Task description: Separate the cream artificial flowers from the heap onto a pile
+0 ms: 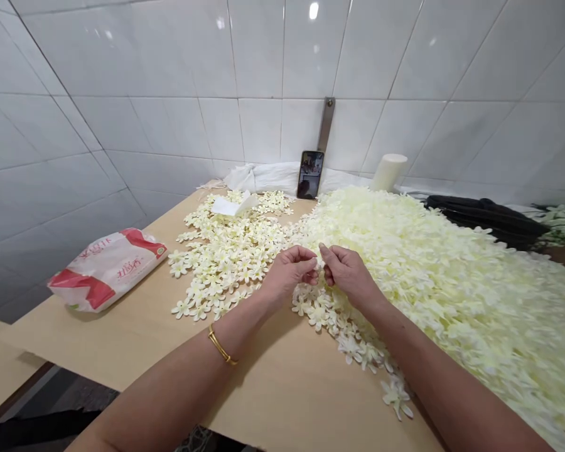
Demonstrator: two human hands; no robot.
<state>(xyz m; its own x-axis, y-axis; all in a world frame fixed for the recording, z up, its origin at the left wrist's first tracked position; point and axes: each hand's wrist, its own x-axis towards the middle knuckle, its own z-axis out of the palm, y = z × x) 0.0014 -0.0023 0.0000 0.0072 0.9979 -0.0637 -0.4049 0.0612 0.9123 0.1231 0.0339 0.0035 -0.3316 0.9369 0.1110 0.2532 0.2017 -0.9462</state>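
Observation:
Both hands meet low over the table, at the left edge of a big heap of white and pale yellow artificial flowers [433, 270]. My left hand [289, 270] is closed in a pinch, and a small white bit at its fingertips looks like part of an artificial flower. Just to the right, my right hand [348, 271] is closed too, thumb against curled fingers; whatever it grips is too small or hidden to make out. Beyond my left hand lies a looser spread of flowers [235, 260], many single and flat with yellow centres.
A red and white plastic pack [108, 270] lies on the wooden table [136, 351] at left. White paper [235, 204] rests on the loose flowers. A phone [309, 174] leans near the tiled wall, with a white cylinder [388, 172] and a black bag [484, 218] farther right.

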